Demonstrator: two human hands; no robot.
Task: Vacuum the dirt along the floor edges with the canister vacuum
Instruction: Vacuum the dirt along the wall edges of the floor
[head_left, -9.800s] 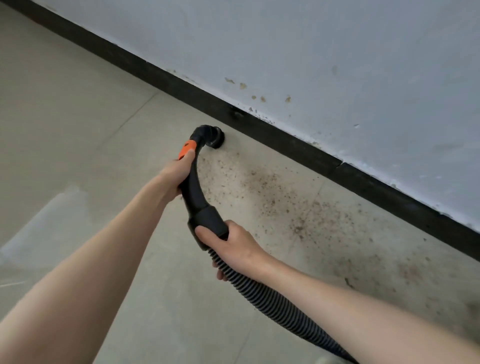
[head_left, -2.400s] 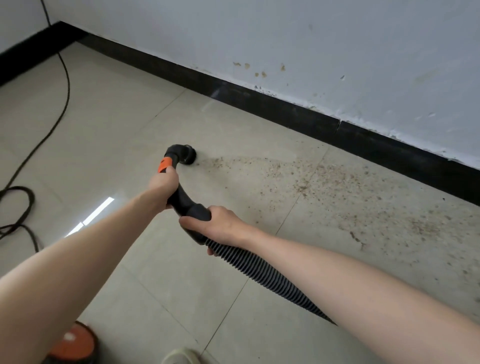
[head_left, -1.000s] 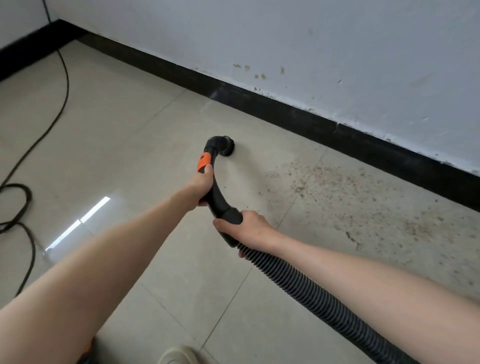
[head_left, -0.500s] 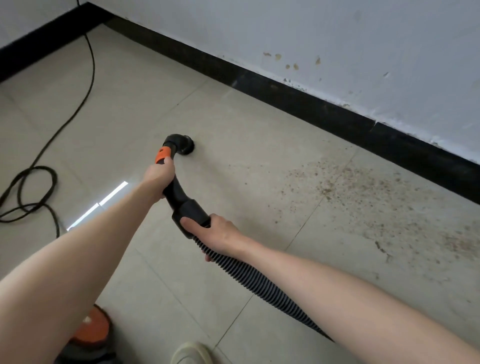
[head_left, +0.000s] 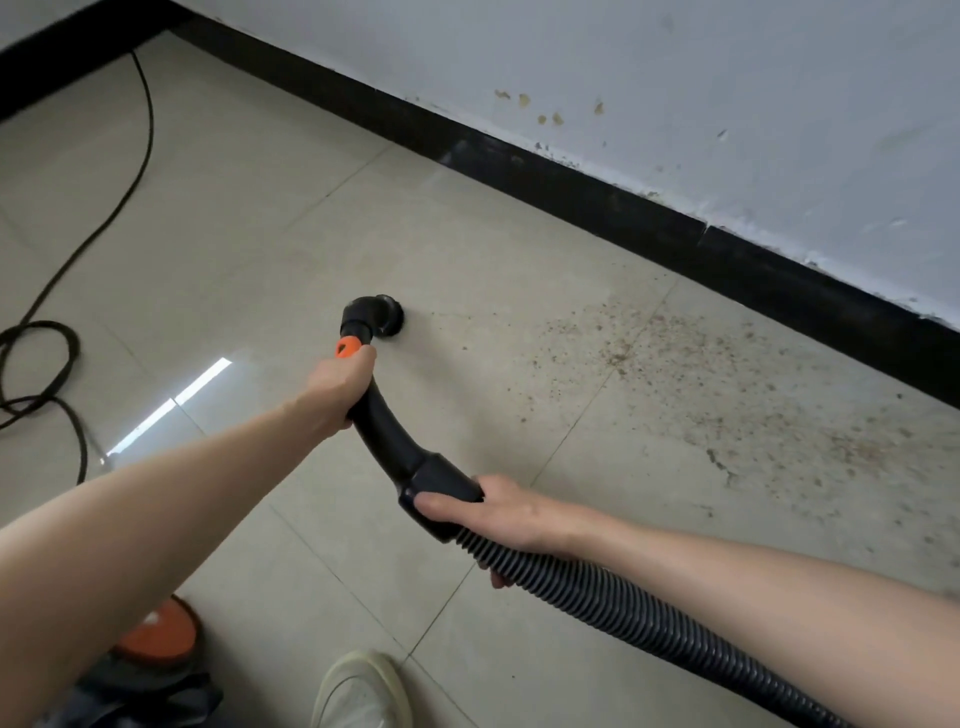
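Note:
My left hand (head_left: 336, 385) grips the upper end of the black curved vacuum handle (head_left: 387, 436), just below its orange button (head_left: 347, 346). At the handle's lower cuff my right hand (head_left: 498, 512) holds on where the ribbed black hose (head_left: 618, 597) begins. The round black nozzle (head_left: 384, 315) sits on the beige tiles, left of a wide patch of brown dirt (head_left: 691, 374). That dirt spreads rightward along the black baseboard (head_left: 613, 200). Part of the orange canister vacuum (head_left: 158, 631) shows at the lower left, partly hidden by my left arm.
A black power cord (head_left: 67, 270) loops over the floor at the left and runs toward the corner. The toe of a pale shoe (head_left: 358, 688) shows at the bottom edge. The white wall (head_left: 675, 78) has small brown stains.
The view has shifted and the nozzle now rests a little nearer the dirt patch than half a second ago. Both hands keep their hold on the handle.

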